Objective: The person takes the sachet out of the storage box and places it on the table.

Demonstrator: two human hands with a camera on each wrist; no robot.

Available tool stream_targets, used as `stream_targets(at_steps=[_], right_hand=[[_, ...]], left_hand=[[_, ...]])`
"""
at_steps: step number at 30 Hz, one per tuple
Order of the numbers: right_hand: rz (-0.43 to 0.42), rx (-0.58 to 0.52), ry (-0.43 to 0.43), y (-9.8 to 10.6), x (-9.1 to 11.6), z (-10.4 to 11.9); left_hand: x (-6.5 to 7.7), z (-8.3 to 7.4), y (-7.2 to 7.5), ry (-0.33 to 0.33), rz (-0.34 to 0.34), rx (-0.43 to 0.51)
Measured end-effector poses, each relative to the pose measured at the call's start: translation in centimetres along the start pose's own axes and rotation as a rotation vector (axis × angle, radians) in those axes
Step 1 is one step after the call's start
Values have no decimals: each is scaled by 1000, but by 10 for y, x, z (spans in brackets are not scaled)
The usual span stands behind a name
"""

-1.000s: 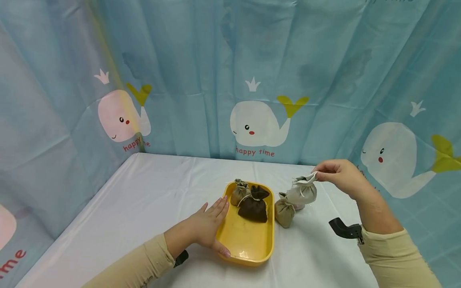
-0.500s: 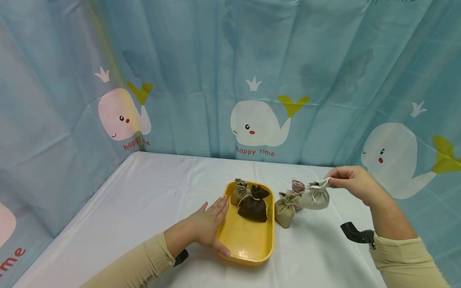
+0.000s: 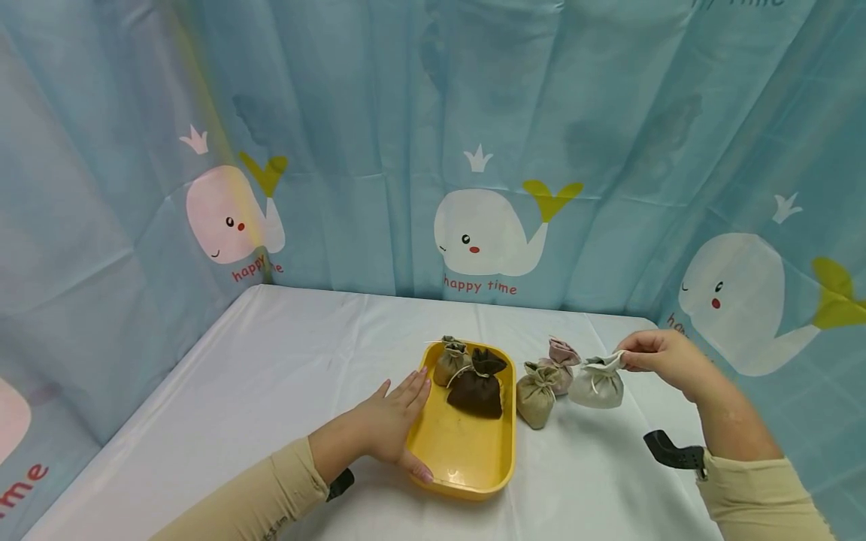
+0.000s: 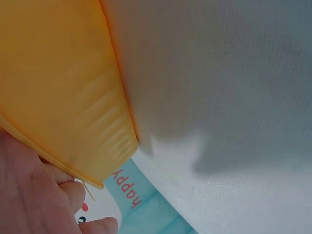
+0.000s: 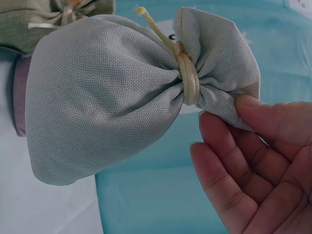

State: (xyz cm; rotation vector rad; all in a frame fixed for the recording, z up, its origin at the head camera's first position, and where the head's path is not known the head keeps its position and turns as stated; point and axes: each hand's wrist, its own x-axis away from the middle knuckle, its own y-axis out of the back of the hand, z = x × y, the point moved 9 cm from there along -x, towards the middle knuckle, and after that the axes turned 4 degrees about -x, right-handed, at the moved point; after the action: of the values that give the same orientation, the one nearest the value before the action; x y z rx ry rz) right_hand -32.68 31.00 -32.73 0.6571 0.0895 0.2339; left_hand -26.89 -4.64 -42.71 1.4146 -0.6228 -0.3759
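Note:
Between thumb and fingers, my right hand (image 3: 666,362) pinches the gathered top of a light grey drawstring pouch (image 3: 597,387). In the right wrist view the same pouch (image 5: 105,92) fills much of the picture, its neck tied with a pale cord (image 5: 189,80). My left hand (image 3: 389,424) rests spread along the left rim of a yellow tray (image 3: 460,458), fingers straight. Inside the tray's far end are a dark brown pouch (image 3: 476,392) and an olive-tan pouch (image 3: 449,364). Left of the grey pouch stand a tan pouch (image 3: 536,398) and a pink pouch (image 3: 560,364).
A white cloth (image 3: 271,391) covers the table. Blue curtains (image 3: 352,150) printed with whales hang behind and at both sides. The tan pouch stands close against the tray's right wall.
My right hand has moved right and lower with the grey pouch, uncovering the pink pouch behind it. The left hand and tray have stayed in place.

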Motion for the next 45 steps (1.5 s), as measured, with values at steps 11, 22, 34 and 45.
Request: stream_targets(at_steps=[11, 22, 34, 45], right_hand=[[-15, -47, -66, -10, -7, -32], [-77, -77, -181, -26, -22, -79], [-81, -87, -194, -25, -26, -86], [-47, -30, -207, -24, -22, -80]], left_hand=[[0, 0, 0, 4, 5, 11], [-1, 0, -2, 1, 4, -4], [-1, 1, -2, 6, 11, -4], [-1, 0, -1, 8, 15, 3]])
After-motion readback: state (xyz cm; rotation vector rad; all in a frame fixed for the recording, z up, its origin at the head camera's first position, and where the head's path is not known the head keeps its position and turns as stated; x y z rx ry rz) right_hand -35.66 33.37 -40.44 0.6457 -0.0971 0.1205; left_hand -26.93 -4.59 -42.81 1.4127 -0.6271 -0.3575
